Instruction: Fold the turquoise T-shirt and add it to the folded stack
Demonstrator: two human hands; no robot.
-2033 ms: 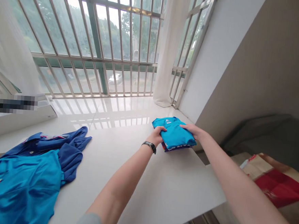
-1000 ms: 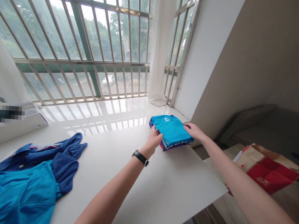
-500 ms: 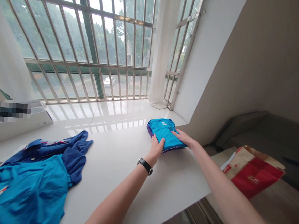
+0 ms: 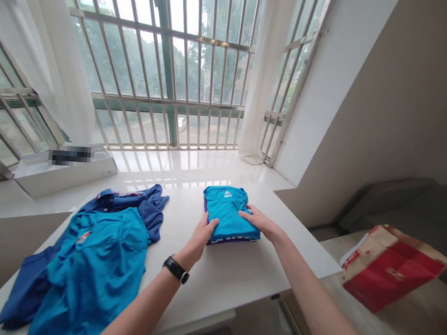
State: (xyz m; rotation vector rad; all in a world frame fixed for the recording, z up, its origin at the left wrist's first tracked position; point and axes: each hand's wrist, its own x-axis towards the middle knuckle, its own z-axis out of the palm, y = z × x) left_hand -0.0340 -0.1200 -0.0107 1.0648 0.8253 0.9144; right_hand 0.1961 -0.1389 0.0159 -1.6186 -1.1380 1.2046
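A neat stack of folded shirts (image 4: 230,214) rests on the white tabletop, a bright blue one with a small white logo on top and purple fabric with white marks showing beneath. My left hand (image 4: 199,240) grips its left side, thumb on top and fingers hidden along the edge. On the opposite side my right hand (image 4: 263,224) clasps the stack, fingertips lying over the blue cloth. To the left, an unfolded bright blue shirt (image 4: 102,256) lies rumpled over a navy collared shirt (image 4: 106,200), whose collar and sleeve stick out.
A shallow white box (image 4: 70,172) with a blurred-out patch stands on the back-left sill. Barred windows and a white curtain (image 4: 263,88) are behind. Right of the table's edge, a red and tan paper bag (image 4: 392,273) sits on a lower surface by a grey sofa (image 4: 408,206).
Both hands have shifted the folded stack left across the tabletop, closer to the loose shirts. My view has turned somewhat to the left.
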